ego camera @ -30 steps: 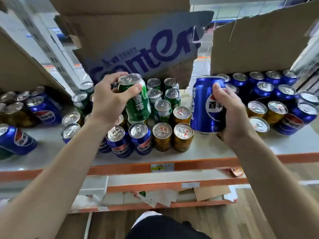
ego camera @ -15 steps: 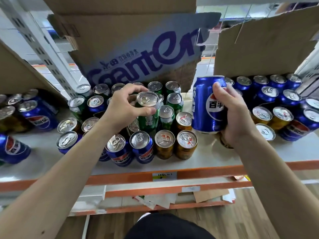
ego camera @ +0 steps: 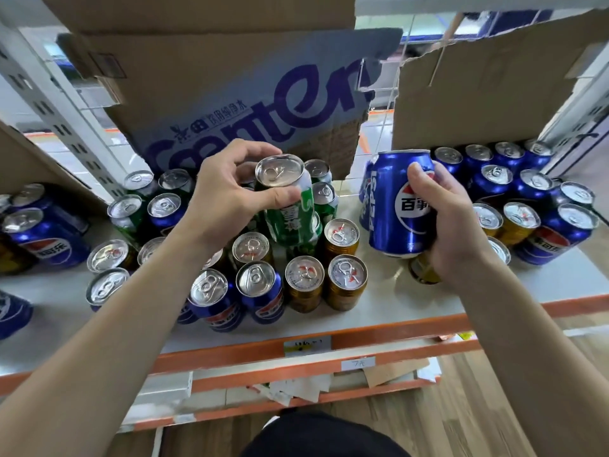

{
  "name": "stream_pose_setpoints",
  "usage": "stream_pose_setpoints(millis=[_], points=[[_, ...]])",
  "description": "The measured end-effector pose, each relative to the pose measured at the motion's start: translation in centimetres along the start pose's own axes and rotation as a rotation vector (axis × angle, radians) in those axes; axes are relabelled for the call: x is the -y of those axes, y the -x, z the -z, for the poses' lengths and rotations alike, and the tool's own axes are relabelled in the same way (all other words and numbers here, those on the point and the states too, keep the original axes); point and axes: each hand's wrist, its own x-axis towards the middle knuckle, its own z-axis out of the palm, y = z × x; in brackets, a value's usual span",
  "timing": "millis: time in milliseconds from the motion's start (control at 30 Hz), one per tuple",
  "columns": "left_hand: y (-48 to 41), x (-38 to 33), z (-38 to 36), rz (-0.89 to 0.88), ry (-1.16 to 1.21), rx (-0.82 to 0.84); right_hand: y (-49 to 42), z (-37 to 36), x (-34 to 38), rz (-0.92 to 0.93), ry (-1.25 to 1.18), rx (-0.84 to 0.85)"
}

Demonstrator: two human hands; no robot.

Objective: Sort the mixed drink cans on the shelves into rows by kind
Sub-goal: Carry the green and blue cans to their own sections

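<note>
White shelf (ego camera: pixel 412 301) with orange lip, head view, crowded with mixed cans. Left hand (ego camera: pixel 224 196) grasping green can (ego camera: pixel 290 209) at its rim, over green cluster (ego camera: pixel 324 196), likely to join its kind. Right hand (ego camera: pixel 451 219) grasping blue can (ego camera: pixel 395 206), held beside blue rows (ego camera: pixel 494 179).

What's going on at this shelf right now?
Someone is sorting drink cans on the shelf. The left hand grips a green can by its upper part, above the mixed cluster of green, blue and gold cans. The right hand holds a blue Pepsi can upright, left of the mostly blue group. Neither can looks set down yet.
</note>
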Motion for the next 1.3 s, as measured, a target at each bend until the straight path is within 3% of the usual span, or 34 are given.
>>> stream_pose_setpoints(millis=[333,867,1033,1300], points=[[-5.5,-0.9,-5.2,0.021,0.059,0.032,-1.8,3.3,1.0,0.031,0.02,-0.044],[-9.6,2.0,-12.4,0.103,-0.215,-0.01,-8.7,10.2,2.5,-0.024,0.028,0.218],[-9.0,2.4,-12.6,0.152,-0.274,0.15,-8.5,10.8,2.1,-0.039,0.036,0.232],[-7.9,4.7,-12.7,0.013,-0.548,0.29,-7.0,10.2,1.7,-0.005,0.081,0.2]])
